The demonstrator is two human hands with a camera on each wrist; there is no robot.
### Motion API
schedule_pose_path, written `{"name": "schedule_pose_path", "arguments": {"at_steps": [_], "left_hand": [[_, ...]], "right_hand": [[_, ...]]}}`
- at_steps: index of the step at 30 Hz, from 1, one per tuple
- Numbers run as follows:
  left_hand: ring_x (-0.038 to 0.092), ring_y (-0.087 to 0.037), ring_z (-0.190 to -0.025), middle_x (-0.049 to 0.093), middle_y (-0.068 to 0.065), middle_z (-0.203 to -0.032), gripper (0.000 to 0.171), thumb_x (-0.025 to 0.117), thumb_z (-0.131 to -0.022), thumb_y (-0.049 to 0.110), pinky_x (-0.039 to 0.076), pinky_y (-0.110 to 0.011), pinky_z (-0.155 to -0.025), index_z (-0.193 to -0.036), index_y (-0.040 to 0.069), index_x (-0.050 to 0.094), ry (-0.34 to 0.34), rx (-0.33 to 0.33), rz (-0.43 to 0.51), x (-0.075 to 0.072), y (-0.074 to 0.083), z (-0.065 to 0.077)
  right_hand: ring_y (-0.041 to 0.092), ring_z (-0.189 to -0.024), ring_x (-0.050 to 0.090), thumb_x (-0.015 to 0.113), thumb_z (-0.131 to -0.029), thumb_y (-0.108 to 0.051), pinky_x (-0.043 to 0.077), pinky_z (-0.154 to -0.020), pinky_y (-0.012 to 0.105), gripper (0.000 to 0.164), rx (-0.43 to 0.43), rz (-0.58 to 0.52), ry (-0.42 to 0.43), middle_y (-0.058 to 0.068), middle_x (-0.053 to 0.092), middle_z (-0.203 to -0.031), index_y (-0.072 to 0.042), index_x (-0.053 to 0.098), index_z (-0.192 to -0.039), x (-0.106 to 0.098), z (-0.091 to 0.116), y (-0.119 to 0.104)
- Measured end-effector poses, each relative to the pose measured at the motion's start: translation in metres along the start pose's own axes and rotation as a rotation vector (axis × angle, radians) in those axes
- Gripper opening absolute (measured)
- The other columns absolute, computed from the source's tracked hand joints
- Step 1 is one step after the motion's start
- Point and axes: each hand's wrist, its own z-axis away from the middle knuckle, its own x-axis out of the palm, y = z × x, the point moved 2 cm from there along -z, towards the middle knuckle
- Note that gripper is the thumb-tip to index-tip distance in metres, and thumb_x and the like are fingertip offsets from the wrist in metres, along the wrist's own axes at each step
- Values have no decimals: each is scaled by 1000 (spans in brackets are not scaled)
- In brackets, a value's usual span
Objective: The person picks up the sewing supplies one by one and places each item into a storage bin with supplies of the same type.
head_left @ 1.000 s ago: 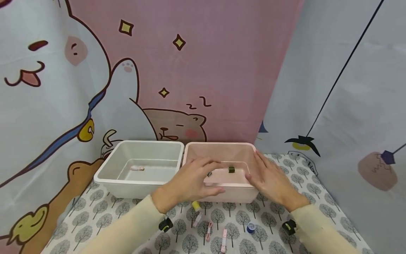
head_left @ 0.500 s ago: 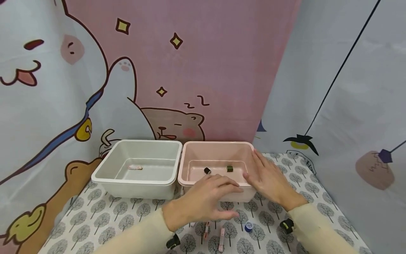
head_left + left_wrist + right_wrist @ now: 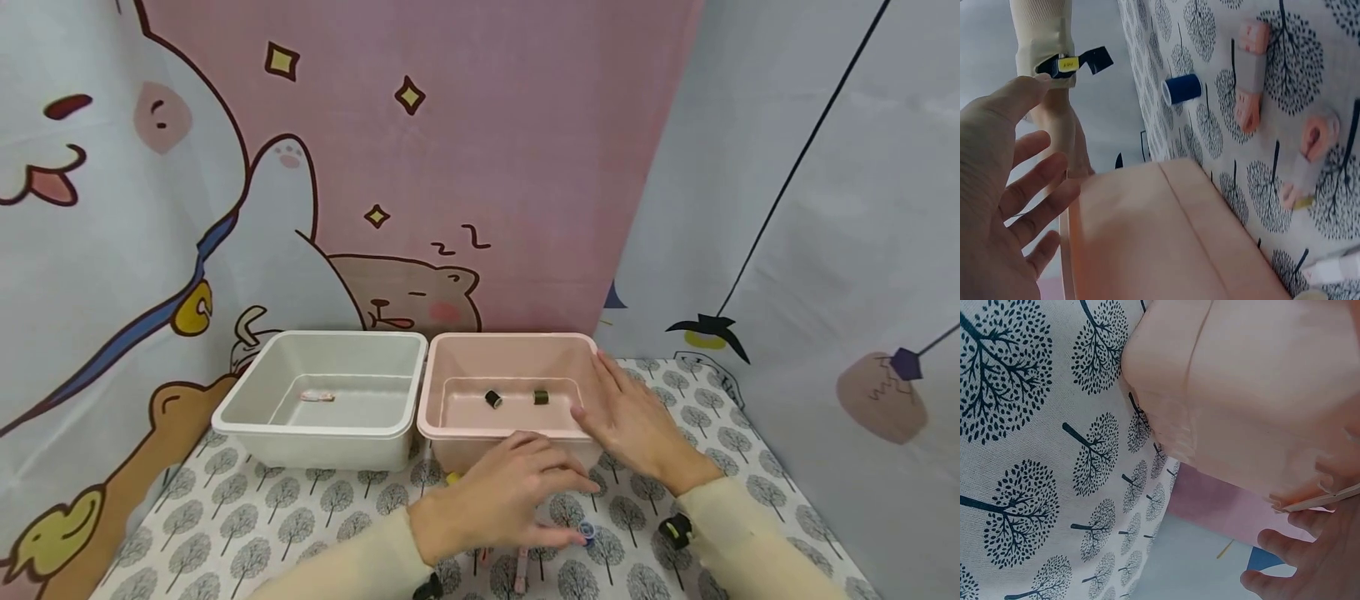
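Front of worktop [image 3: 247,521]: thick pink bundle [image 3: 1250,78] and looped pink bundle [image 3: 1311,156] lie loose, partly hidden by left hand [image 3: 510,493] in head view. Left hand is empty, fingers spread, raised over the worktop. Blue spool [image 3: 1182,89] sits loose near its thumb. Right hand [image 3: 648,429] lies along right rim of pink bin [image 3: 468,454], fingers extended, not clenched; probably steadying it. Inside: black spool [image 3: 492,399], green spool [image 3: 541,397], apart. White bin [image 3: 322,450] stands just beside, slim bundle [image 3: 317,397] inside. Layout reads as split by kind. Printed backdrop [image 3: 510,167] behind.
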Motion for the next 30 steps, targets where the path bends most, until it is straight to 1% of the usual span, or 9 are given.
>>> {"name": "schedule_pose_path", "arguments": {"at_steps": [3, 7, 13, 15, 19, 22, 24, 26, 30], "left_hand": [[69, -7, -143, 76, 16, -150, 59, 79, -105, 70, 54, -32, -129, -151, 34, 75, -41, 0, 11, 5, 5, -2], [70, -7, -142, 75, 15, -153, 61, 75, -106, 72, 56, -30, -127, -155, 35, 73, -95, -3, 20, 15, 9, -3], [74, -4, -130, 78, 14, -147, 59, 75, -106, 72, 60, -22, -116, -152, 34, 76, -134, -17, 61, 29, 8, -7], [74, -3, -128, 78, 14, -145, 59, 76, -106, 72, 60, -20, -114, -152, 34, 76, -150, -24, 72, 34, 7, -8], [73, -1, -130, 77, 13, -147, 62, 80, -103, 71, 60, -18, -114, -153, 34, 75, -194, -61, 114, 48, 5, -9], [72, -2, -136, 76, 11, -152, 65, 82, -102, 70, 61, -20, -116, -155, 35, 73, -221, -94, 148, 57, 5, -8], [73, -3, -136, 76, 11, -153, 66, 83, -101, 70, 61, -21, -116, -156, 35, 73, -234, -109, 165, 62, 5, -7], [73, -2, -135, 77, 11, -151, 65, 84, -101, 69, 62, -21, -115, -156, 35, 74, -244, -121, 173, 65, 5, -6], [74, 1, -127, 79, 14, -141, 61, 87, -100, 66, 62, -18, -111, -151, 35, 77, -245, -140, 179, 70, 4, -5]], "right_hand": [[61, -171, 37, 46, -118, -71, 34, -134, 88, 100, 0, -1, -7, 24, 19, -195, -1, 20, -185, 0, 0, 0], [61, -172, 36, 45, -118, -71, 34, -134, 88, 101, 4, 1, -18, 23, 18, -195, -2, 19, -185, 0, 0, 1], [61, -171, 37, 44, -118, -72, 34, -134, 89, 100, 7, 3, -20, 23, 19, -195, -3, 18, -186, -1, 1, 1], [61, -171, 37, 44, -118, -71, 34, -133, 88, 100, 6, 3, -20, 22, 19, -195, -3, 18, -186, -2, 2, 1], [60, -172, 37, 44, -118, -71, 34, -134, 88, 100, 7, 1, -23, 22, 19, -195, -3, 19, -186, -1, 1, 1], [60, -172, 37, 44, -118, -72, 34, -134, 87, 100, 9, -2, -26, 22, 19, -196, -3, 19, -186, -1, 1, 0], [60, -172, 37, 44, -118, -71, 35, -134, 87, 100, 7, 0, -24, 22, 19, -195, -2, 20, -185, -1, 1, 0], [60, -171, 38, 45, -118, -70, 36, -133, 87, 99, 2, -1, -22, 22, 19, -195, -2, 20, -185, -1, 1, 0], [60, -171, 38, 45, -118, -70, 37, -134, 86, 99, -2, 2, -15, 23, 20, -195, -1, 20, -185, -1, 1, 0]]}}
